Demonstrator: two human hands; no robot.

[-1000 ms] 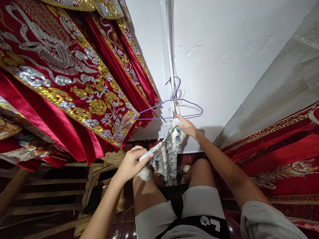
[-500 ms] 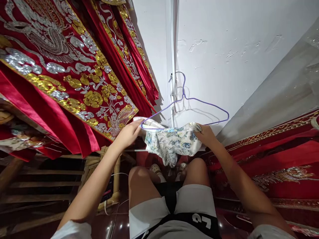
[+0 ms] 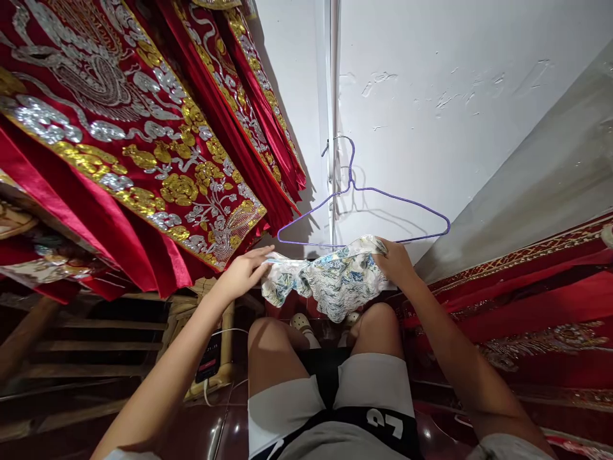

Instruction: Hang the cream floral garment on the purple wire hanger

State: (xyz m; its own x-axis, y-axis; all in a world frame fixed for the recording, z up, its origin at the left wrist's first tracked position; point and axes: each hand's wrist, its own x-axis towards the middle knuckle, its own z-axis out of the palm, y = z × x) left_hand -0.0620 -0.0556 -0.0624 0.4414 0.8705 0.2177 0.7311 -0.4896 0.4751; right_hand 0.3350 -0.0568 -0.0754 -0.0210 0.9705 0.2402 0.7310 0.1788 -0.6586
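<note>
Across the upper middle and right of the frame, a white wall (image 3: 412,147) forms the backdrop; at upper left hangs a red embroidered drape (image 3: 143,147). Right of centre, a purple hanger (image 3: 352,183) is hooked at a white strip (image 3: 326,83), which appears to carry its weight and so spare me from holding it. Below it, at mid-frame, hangs the floral cloth (image 3: 342,278), bunched and wavy; its upper edge overlaps part of the hanger's lower bar, though I cannot tell whether they touch. My left hand (image 3: 244,271) pinches the cloth's left end and my right hand (image 3: 396,260) its right end, well apart with the cloth between, presumably to keep that edge spread.
</note>
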